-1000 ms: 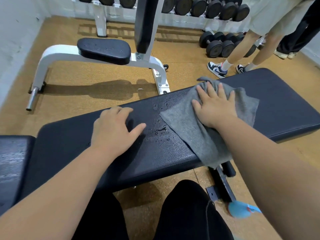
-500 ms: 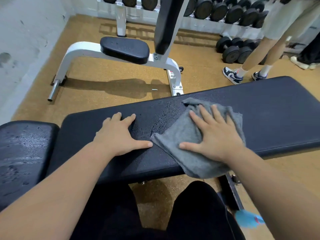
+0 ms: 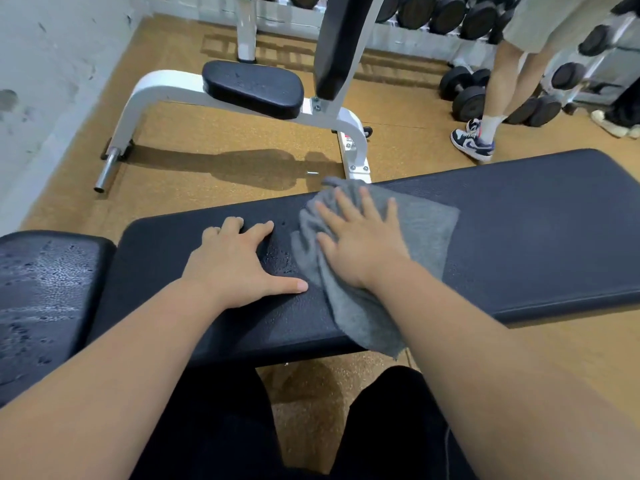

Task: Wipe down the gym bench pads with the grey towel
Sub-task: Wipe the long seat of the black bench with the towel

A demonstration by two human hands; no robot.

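Observation:
A long black bench pad (image 3: 519, 233) runs across the view, with a shorter black seat pad (image 3: 45, 289) at its left end, both beaded with droplets. The grey towel (image 3: 426, 230) lies spread on the long pad, one corner hanging over the near edge. My right hand (image 3: 360, 240) presses flat on the towel with fingers spread. My left hand (image 3: 235, 265) rests flat on the bare pad just left of the towel, thumb pointing at it. Wet drops show between the two hands.
A white-framed bench with a black seat (image 3: 252, 84) stands behind on the cork-coloured floor. Dumbbells (image 3: 467, 98) lie by a rack at the back right. Another person's legs and sneakers (image 3: 474, 143) stand near the pad's far edge. A wall runs along the left.
My right hand has slid the towel leftward along the pad, close to my left hand, then back toward the far edge. My left hand stays planted. The person behind has stepped slightly.

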